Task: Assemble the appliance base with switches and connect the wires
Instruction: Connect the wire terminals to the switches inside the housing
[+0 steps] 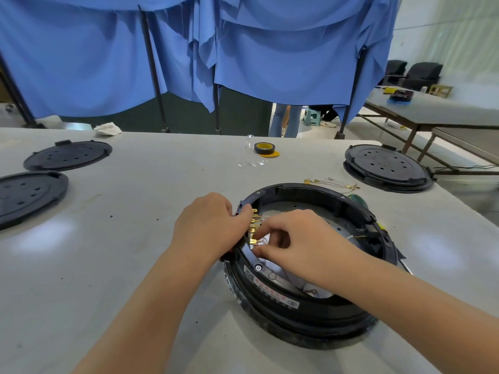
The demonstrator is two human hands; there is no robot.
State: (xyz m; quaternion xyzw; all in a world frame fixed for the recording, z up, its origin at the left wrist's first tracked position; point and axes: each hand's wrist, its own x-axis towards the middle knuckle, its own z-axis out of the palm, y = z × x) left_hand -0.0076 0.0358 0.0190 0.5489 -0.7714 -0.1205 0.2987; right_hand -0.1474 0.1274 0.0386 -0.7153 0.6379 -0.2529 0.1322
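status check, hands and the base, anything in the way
Left hand grips switch block on base rim. Right hand pinches at brass terminals. Nothing blocking.

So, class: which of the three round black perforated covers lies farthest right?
The cover beyond the open base, near the loose wires; the other two lie far left.

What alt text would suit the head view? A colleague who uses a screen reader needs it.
Two bare hands work at a round black appliance base on a grey table: the left hand grips its rim beside a row of brass terminals, and the right hand pinches something small at them. Black round covers, a tape roll and loose wires lie around.
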